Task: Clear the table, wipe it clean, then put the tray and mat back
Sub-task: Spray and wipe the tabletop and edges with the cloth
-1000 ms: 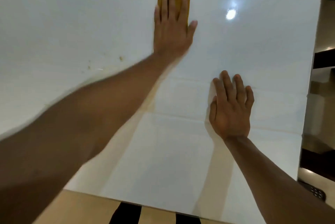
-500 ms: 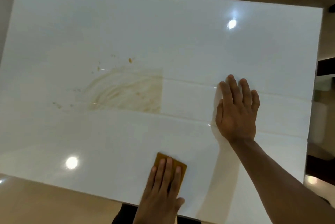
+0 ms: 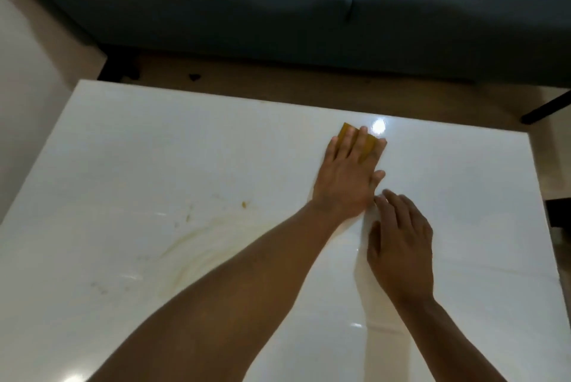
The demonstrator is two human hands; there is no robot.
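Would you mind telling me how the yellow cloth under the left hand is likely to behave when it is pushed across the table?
The yellow cloth lies thin and flat under the straight fingers of the left hand, so it is probably soft and light. The white table looks glossy, so it should slide easily. Without firm pressure it may bunch or slip out.

The white glossy table (image 3: 129,165) fills most of the head view. The left hand (image 3: 347,179) lies flat, fingers straight, pressing a yellow-brown cloth (image 3: 364,145) against the table near its far edge. The right hand (image 3: 400,242) rests palm down on the table just beside the left wrist, fingers relaxed. A brownish smear (image 3: 197,242) marks the table's left half, with a small yellow crumb (image 3: 244,204) near it. A dark blue sofa (image 3: 278,4) stands beyond the table, on a tan floor (image 3: 278,85).
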